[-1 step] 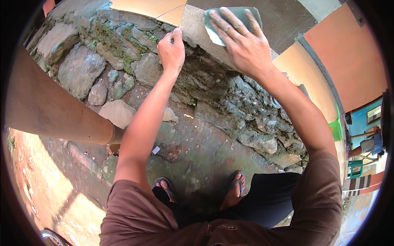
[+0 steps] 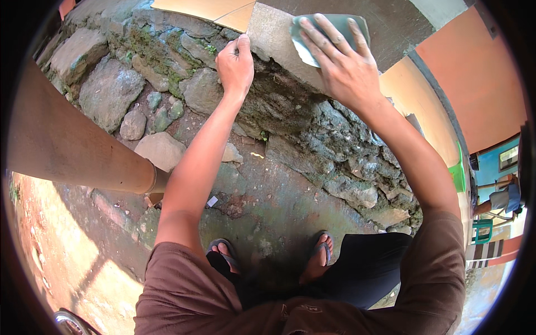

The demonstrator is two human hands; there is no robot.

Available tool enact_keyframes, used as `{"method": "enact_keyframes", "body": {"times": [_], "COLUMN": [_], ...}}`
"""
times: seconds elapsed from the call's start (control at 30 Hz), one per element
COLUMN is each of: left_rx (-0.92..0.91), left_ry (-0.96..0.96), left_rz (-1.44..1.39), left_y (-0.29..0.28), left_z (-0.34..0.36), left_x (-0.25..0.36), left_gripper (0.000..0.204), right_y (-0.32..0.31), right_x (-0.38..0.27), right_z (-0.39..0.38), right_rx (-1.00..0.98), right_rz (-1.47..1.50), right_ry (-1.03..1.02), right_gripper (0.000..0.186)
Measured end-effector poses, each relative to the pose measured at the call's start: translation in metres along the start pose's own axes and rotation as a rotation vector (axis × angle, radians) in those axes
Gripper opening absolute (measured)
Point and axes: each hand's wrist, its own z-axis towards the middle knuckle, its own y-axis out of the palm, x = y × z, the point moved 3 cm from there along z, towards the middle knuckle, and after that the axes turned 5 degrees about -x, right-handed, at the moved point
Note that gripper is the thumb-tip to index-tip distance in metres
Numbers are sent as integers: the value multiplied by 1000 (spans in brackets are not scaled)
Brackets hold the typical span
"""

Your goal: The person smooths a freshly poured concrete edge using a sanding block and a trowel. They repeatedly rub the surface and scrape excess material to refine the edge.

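My right hand [image 2: 343, 64], its fingertips dusted grey, lies with fingers spread over a thin grey-green sheet [image 2: 356, 25] on the dark grey tiled top [image 2: 410, 25] of a stone ledge. To its left, my left hand [image 2: 234, 67] is closed at the rough edge of the pale grey slab [image 2: 268, 30], beside a cream tile [image 2: 190, 9]; what its fingers hold, if anything, is hidden.
A rough, mossy stone wall [image 2: 290, 111] drops below the ledge. A thick brown post [image 2: 84, 151] stands at left. My sandalled feet are on dirty concrete [image 2: 251, 212]. At far right are a green chair [image 2: 481, 229] and another person [image 2: 505, 201]; a wheel [image 2: 70, 324] shows at lower left.
My right hand and the sheet have shifted slightly right and a little down. My left hand appears marginally higher and further right.
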Motion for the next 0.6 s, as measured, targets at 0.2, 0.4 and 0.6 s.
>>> {"method": "enact_keyframes", "body": {"times": [0.2,0.4,0.6], "left_rx": [-70,-95,-124], "left_ry": [45,-62,-7], "left_rz": [68,81,90], "left_y": [-10,0,-13], "left_z": [7,3,11], "left_x": [-5,2,-6], "left_gripper": [47,48,48], "right_y": [-14,-4,-11], "right_x": [7,-3,1], "right_z": [-55,14,-58], "right_rx": [-189,-6,-81], "right_rz": [-51,-82,-72], "right_ry": [96,18,103], "right_gripper": [60,56,54]}}
